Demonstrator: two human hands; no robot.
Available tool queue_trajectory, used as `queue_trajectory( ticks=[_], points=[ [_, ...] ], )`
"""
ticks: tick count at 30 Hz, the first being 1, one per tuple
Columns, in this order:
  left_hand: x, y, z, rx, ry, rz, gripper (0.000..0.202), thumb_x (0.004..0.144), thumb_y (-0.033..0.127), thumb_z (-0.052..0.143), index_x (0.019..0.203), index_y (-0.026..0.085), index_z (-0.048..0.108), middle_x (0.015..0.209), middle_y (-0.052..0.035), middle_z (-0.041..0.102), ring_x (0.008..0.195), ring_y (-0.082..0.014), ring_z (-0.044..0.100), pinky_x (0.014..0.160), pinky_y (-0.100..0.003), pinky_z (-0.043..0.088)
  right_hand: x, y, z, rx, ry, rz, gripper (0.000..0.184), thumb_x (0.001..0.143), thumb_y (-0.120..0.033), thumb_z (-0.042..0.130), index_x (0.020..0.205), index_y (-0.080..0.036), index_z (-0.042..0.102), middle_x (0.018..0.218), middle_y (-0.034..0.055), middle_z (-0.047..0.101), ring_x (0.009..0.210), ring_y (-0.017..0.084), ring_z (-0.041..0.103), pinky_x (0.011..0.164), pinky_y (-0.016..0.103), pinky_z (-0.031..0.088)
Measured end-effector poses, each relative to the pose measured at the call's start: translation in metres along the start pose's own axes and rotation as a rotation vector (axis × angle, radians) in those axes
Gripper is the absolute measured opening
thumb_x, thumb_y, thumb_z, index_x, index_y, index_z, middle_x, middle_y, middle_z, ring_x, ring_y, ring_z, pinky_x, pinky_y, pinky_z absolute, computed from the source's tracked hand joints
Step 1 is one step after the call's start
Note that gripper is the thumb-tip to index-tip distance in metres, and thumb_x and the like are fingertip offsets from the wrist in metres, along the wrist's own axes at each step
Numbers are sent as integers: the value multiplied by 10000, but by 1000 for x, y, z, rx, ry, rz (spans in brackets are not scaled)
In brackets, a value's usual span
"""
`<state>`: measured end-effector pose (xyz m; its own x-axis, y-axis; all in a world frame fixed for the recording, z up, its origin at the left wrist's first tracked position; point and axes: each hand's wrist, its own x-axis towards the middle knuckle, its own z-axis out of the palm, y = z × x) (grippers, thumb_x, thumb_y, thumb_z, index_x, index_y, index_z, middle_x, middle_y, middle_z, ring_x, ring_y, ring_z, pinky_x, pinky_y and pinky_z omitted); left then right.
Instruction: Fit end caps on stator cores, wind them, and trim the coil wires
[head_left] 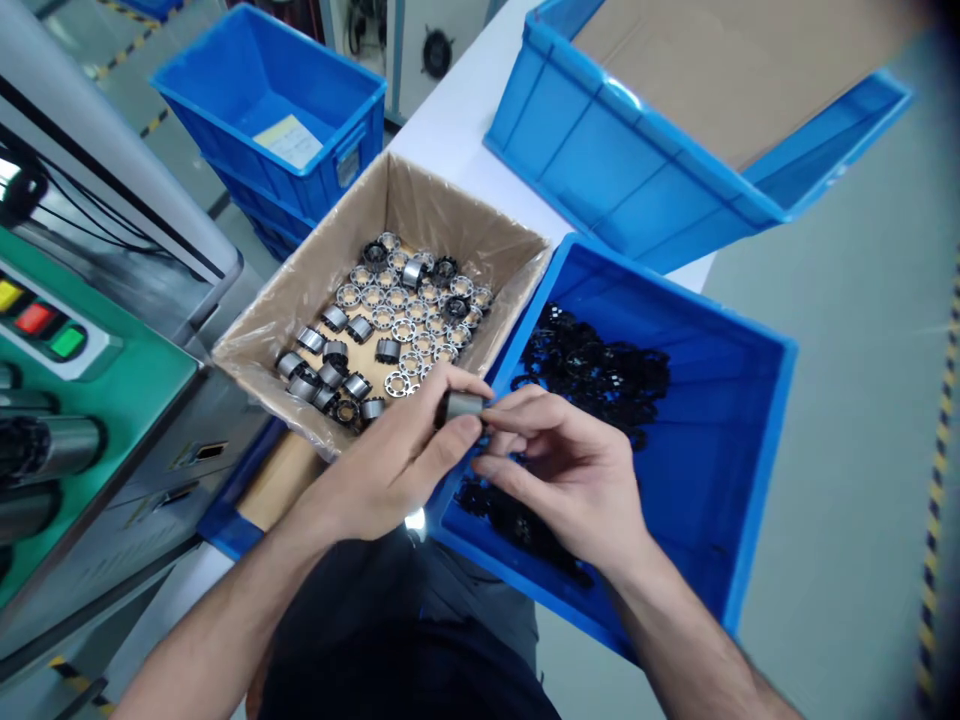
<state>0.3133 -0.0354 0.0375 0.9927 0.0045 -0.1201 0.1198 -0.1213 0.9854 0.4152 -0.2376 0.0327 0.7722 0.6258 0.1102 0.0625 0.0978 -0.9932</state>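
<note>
My left hand [409,445] is closed around a small grey metal stator core [464,404], gripping it between thumb and fingers. At the core's right end, my right hand [566,455] has its fingertips pinched together. Whatever is between them is mostly hidden. Both hands are above the adjoining edges of a plastic-lined cardboard box [457,210] and a blue bin [750,440]. Inside the box lie bare toothed metal rings [394,298] and several cores with black ends [330,375]. Loose black plastic parts [600,370] are heaped in the bin, partly behind my right hand.
A large blue crate [600,150] with a cardboard sheet [720,70] stands beyond the bin. Stacked blue crates [277,90] are at the back left. Along the left is a machine with a green top [142,390], push buttons [45,320] and larger metal cylinders [64,445].
</note>
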Motion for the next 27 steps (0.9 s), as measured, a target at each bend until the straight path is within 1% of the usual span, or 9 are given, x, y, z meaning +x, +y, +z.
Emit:
queue_trajectory(
  ticks=[2, 5, 8, 10, 13, 16, 21, 24, 27],
  points=[
    [-4, 6, -26, 470, 93, 1, 365, 1297, 501, 474, 1514, 259, 641, 1365, -101, 726, 1240, -292, 722, 1116, -499, 602, 13, -1, -11, -93, -47, 3, 280, 953, -168, 1008, 1196, -285, 934, 1019, 17, 874, 776, 128, 812, 748, 249, 716],
    [-5, 9, -61, 1080, 122, -250, 372, 1245, 318, 499, 1545, 220, 695, 1426, -168, 698, 1322, -389, 710, 1074, -574, 652, 52, -1, -25, -390, -70, -22, 239, 1041, -300, 936, 1266, -239, 887, 1107, 64, 891, 923, 203, 855, 906, 373, 757],
    [2, 5, -80, 1294, 27, -504, 387, 1192, 271, 585, 1533, 212, 757, 1422, -193, 707, 1389, -432, 690, 1027, -558, 693, 111, 10, -18, -864, -217, -41, 380, 1070, -297, 856, 1434, -191, 827, 1242, 120, 856, 1071, 275, 839, 1047, 477, 728],
    [9, -1, -83, 1255, 52, -484, 388, 1188, 325, 637, 1546, 234, 757, 1461, -176, 721, 1446, -418, 669, 1075, -541, 691, 154, 24, -2, -1195, -368, -29, 517, 1093, -259, 783, 1597, -153, 732, 1439, 191, 788, 1262, 349, 799, 1171, 547, 673],
    [14, -16, -81, 1148, 141, -388, 336, 1188, 414, 666, 1450, 244, 789, 1426, -142, 777, 1409, -396, 698, 1066, -521, 679, 209, 52, 23, -1350, -486, -13, 601, 1074, -248, 772, 1653, -121, 677, 1651, 283, 659, 1508, 495, 657, 1246, 652, 600],
    [13, -29, -79, 1064, 314, -273, 242, 1161, 432, 722, 1310, 269, 822, 1298, -95, 833, 1277, -372, 755, 971, -473, 654, 243, 75, 32, -1372, -600, 23, 574, 1040, -246, 810, 1595, -133, 717, 1575, 270, 712, 1429, 469, 698, 1247, 628, 592],
    [6, -33, -77, 734, 746, 5, 212, 1174, 388, 691, 1303, 270, 811, 1261, -60, 853, 1150, -275, 806, 933, -398, 612, 258, 85, 21, -1339, -700, 73, 593, 1003, -43, 684, 1576, -187, 727, 1496, 210, 750, 1307, 382, 757, 1245, 544, 575],
    [4, -36, -79, 554, 865, 150, 329, 1249, 366, 510, 1325, 222, 796, 1291, -85, 845, 1121, -237, 805, 1037, -405, 632, 253, 76, 18, -1262, -662, 115, 532, 1001, -22, 684, 1510, -172, 723, 1492, 220, 749, 1345, 401, 754, 1254, 565, 570],
    [3, -40, -80, 452, 906, 210, 405, 1281, 413, 434, 1380, 215, 773, 1325, -107, 829, 1111, -240, 797, 1096, -429, 647, 238, 64, 27, -1107, -613, 176, 456, 1051, -132, 777, 1492, -192, 680, 1480, 192, 775, 1254, 355, 807, 1159, 524, 654]
  ],
)
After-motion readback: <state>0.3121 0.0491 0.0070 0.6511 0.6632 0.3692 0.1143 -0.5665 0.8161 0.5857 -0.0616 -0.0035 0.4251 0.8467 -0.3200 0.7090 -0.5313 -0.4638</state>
